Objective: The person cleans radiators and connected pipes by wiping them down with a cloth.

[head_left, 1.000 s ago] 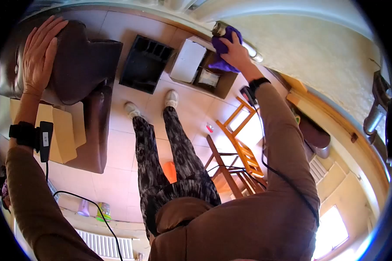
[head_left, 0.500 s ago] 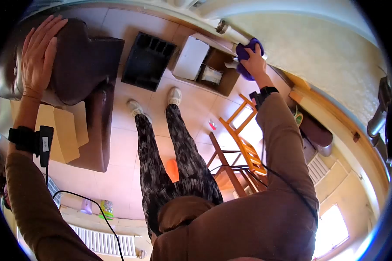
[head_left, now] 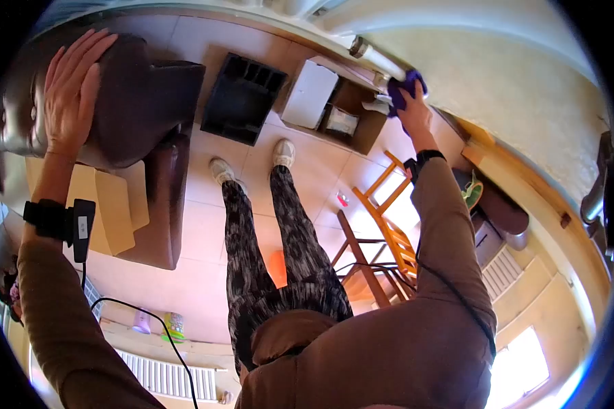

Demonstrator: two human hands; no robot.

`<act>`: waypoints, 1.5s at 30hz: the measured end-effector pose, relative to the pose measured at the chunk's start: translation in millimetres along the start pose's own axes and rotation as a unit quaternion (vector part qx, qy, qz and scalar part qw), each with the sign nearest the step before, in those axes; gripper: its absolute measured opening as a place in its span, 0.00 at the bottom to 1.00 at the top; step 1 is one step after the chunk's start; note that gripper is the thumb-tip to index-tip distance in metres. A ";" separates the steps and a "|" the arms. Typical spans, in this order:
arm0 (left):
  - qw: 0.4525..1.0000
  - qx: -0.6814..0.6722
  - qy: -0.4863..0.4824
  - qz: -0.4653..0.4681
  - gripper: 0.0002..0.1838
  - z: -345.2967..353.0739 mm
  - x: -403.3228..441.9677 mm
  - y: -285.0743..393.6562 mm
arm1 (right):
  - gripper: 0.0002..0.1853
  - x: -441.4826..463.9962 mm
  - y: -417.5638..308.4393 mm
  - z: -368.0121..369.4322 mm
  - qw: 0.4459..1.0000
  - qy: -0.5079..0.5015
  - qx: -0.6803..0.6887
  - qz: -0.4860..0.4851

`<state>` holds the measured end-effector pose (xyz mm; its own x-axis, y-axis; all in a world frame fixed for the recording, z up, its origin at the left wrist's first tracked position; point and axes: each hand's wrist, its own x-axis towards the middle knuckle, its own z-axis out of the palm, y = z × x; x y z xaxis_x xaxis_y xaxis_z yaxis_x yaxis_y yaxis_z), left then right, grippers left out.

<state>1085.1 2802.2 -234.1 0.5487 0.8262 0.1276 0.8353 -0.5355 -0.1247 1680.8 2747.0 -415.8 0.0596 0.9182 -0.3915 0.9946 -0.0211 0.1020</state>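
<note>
My left hand [head_left: 73, 99] lies flat with its fingers stretched on the dark brown leather sofa [head_left: 126, 102] at the upper left. At the upper right, my right hand [head_left: 413, 112] grips a purple cloth [head_left: 407, 87], pressed around the lower end of a white pipe [head_left: 383, 60] along the wall. The pipe's upper end shows a dull metal fitting. Below and left of the cloth stands an open cardboard box [head_left: 368, 126] with a white flap and a packet inside. Something pale sticks out between the box and the cloth.
A black compartment tray [head_left: 243, 99] sits on the floor beside the box. Cardboard [head_left: 112, 204] leans against the sofa. A wooden chair [head_left: 382, 215] stands right of my legs, with black cables nearby. A small red item [head_left: 342, 198] lies on the tiles.
The purple cloth and my right hand have moved down and right along the pipe, baring its upper part. My left hand stays on the sofa. The view has shifted slightly.
</note>
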 end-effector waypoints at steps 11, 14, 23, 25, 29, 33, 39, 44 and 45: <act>0.999 -0.011 0.016 -0.031 0.21 -6.6 -4.0 1.0 | 0.28 8.5 -89.8 -50.5 0.924 0.251 0.289 0.006; 0.999 -0.026 0.021 -0.022 0.21 -13.5 1.5 4.7 | 0.32 42.8 -146.2 -47.8 0.950 0.194 0.228 0.087; 0.997 -0.049 0.053 -0.034 0.17 -9.9 1.2 3.6 | 0.28 25.1 -155.2 -35.2 0.980 0.139 0.142 0.031; 0.997 -0.051 0.051 -0.037 0.17 -11.2 3.2 5.0 | 0.26 26.6 -137.8 -49.6 0.977 0.157 0.145 -0.011; 0.999 -0.027 0.012 -0.044 0.20 -12.4 0.9 4.0 | 0.26 29.9 -151.3 -60.0 0.751 -0.065 0.622 0.212; 0.998 -0.034 -0.002 -0.046 0.21 -16.1 4.4 6.4 | 0.27 74.4 -200.2 -2.8 0.639 0.174 0.672 0.332; 0.995 -0.072 0.065 -0.030 0.17 -8.3 8.4 3.6 | 0.34 72.2 -291.1 -37.0 0.555 0.061 0.790 0.254; 0.996 -0.069 0.038 -0.029 0.20 -22.9 11.9 10.2 | 0.35 80.2 -352.6 -55.4 0.884 -0.018 0.467 0.030; 0.997 -0.067 0.039 -0.029 0.20 -21.4 9.4 9.2 | 0.33 67.2 -355.0 -66.6 0.879 -0.008 0.474 -0.049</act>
<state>1098.7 2801.4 -213.1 0.4956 0.8434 0.2074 0.8603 -0.5095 0.0166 1326.0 2842.6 -417.4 -0.0366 0.9288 -0.3688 0.6181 -0.2690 -0.7386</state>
